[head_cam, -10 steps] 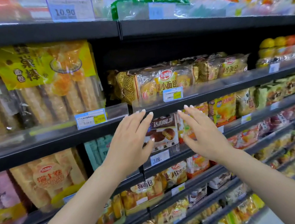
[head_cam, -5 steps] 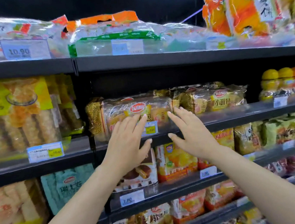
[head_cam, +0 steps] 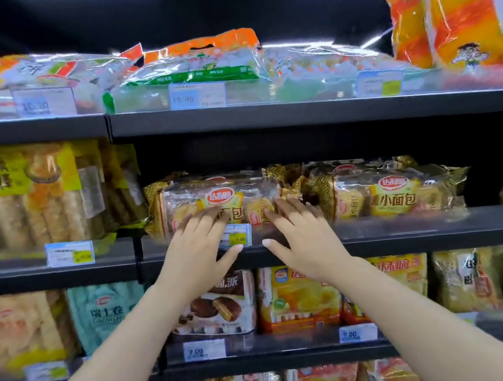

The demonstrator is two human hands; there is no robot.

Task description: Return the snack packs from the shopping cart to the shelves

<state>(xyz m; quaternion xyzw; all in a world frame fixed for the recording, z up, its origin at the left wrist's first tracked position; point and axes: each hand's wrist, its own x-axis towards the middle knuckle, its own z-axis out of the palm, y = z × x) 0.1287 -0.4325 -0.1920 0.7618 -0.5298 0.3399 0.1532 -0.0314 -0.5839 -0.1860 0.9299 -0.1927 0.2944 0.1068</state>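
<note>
A clear pack of small bread rolls [head_cam: 237,188] with a yellow and red label lies on the middle shelf [head_cam: 406,237], behind the clear lip. My left hand [head_cam: 196,253] and my right hand [head_cam: 307,240] are raised side by side, fingers spread. The fingertips of both rest flat on the front of that pack, on either side of a blue price tag [head_cam: 238,235]. Neither hand is closed around the pack. A second pack of the same kind [head_cam: 394,189] lies to its right. No shopping cart is in view.
The top shelf [head_cam: 236,120] carries flat clear bags and orange packs [head_cam: 467,9]. Yellow-labelled bread sticks [head_cam: 34,196] stand at left on the middle shelf. A chocolate pie box [head_cam: 219,306], orange packs and teal roll bags fill the shelf below.
Both hands have risen from the lower shelf level and reached forward until the fingertips touch the bread roll pack. The camera has tilted upward, so the top shelf shows more.
</note>
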